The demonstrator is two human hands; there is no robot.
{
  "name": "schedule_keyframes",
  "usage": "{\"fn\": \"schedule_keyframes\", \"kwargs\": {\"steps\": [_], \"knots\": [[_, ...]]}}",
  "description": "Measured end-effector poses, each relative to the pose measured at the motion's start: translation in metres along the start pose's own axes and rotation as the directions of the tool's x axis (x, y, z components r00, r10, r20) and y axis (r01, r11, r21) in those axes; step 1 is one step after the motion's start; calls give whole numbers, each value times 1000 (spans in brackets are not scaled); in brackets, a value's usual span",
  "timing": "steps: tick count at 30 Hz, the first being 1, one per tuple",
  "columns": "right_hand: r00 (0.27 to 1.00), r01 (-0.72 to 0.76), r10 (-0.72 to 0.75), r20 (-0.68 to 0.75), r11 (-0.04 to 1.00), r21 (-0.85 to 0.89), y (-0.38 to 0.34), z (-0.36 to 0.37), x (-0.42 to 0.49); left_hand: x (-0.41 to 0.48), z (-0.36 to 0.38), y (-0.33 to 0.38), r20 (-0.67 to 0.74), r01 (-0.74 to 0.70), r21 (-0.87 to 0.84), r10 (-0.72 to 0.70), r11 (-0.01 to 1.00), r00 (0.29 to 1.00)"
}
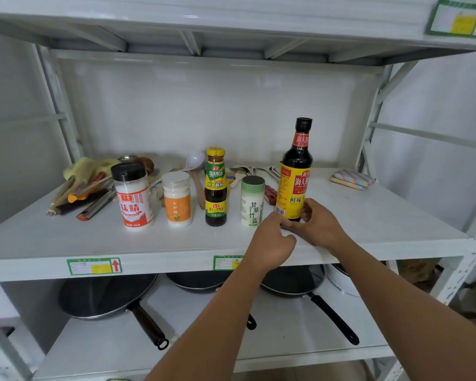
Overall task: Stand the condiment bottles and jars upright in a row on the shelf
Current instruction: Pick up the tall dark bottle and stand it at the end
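Note:
On the white shelf (382, 215) stand several condiments upright in a row. From the left: a black-capped jar with a red label (134, 198), a white jar with an orange label (177, 199), a dark sauce bottle with a yellow cap (215, 188), a green-topped salt can (252, 202) and a tall dark soy sauce bottle (296, 171). My right hand (320, 224) grips the base of the soy sauce bottle. Fingers of my left hand (272, 237) touch the same base from the left.
Behind the row lie knives, brushes, a white spoon (194, 160) and other utensils. A striped sponge (352, 178) rests at the back right. Black pans (107, 298) sit on the lower shelf. Shelf posts rise on both sides.

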State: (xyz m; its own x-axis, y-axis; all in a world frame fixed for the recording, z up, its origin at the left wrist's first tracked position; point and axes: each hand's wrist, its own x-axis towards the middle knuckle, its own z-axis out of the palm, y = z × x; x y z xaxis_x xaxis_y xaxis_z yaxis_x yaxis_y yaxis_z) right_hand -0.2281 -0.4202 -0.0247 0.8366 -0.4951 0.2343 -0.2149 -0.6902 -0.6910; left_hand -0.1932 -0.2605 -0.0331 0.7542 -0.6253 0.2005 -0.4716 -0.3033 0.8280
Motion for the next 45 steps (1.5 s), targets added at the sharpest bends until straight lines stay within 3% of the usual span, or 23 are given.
{"fn": "schedule_keyframes", "kwargs": {"steps": [5,20,28,45], "knots": [[999,12,-12,45,1000,-1,2,-2,1,-1,0,0,-15,14,2,-14,1000,1000],[1000,-6,6,0,1000,-19,4,0,1,-11,-3,14,-27,29,-41,-30,999,999],[998,2,-3,69,1000,13,1,-3,2,-11,0,13,-32,1,-11,-2,1000,999],[999,43,-42,25,999,-31,6,2,1,-5,8,5,-26,-17,41,18,999,1000]]}}
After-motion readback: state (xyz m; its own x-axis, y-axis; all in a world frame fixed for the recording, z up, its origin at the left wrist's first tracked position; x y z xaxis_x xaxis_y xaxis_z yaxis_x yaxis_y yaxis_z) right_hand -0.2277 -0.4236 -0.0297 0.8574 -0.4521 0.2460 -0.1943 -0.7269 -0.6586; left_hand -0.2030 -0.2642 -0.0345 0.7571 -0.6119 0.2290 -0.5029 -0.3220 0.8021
